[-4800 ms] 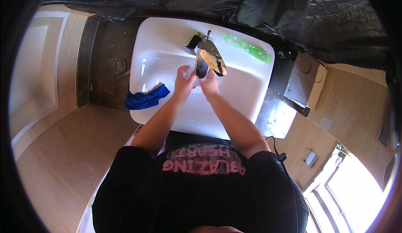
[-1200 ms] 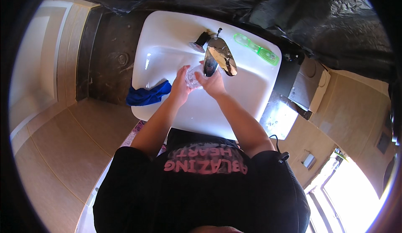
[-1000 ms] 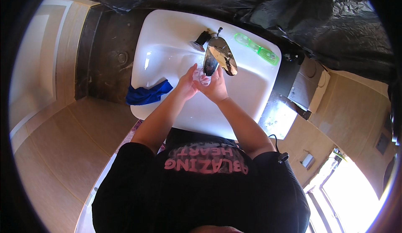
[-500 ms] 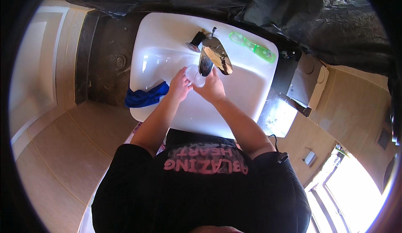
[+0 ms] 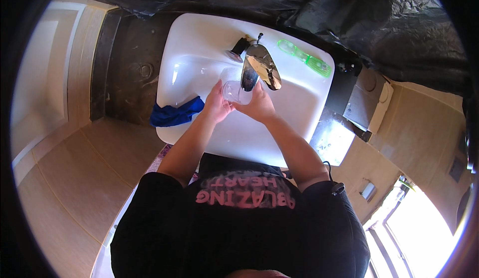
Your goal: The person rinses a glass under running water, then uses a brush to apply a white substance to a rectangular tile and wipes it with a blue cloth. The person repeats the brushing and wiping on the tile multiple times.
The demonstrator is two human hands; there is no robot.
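Observation:
Beneath a shiny metal faucet point(image 5: 261, 68), a clear plastic container point(image 5: 232, 92) is held between my two hands over the white sink point(image 5: 239, 133). My left hand point(image 5: 217, 103) grips its left side, and my right hand point(image 5: 257, 103) wraps its right side. The faucet's spout covers part of the container and of my right fingertips. Whether water is running cannot be made out clearly. A crumpled blue cloth point(image 5: 175, 113) hangs over the sink's left rim, close to my left forearm.
On the sink's back right ledge lies a bright green translucent brush-like item point(image 5: 305, 58). Behind the faucet's left side stands a small dark round-based object point(image 5: 236, 51). Black plastic sheeting point(image 5: 339, 8) covers the far side. A grey box point(image 5: 366, 96) stands to the right of the sink.
The container has tilted or turned in my hands, so more of its clear wall shows now. My hands have shifted slightly and stand a little further apart.

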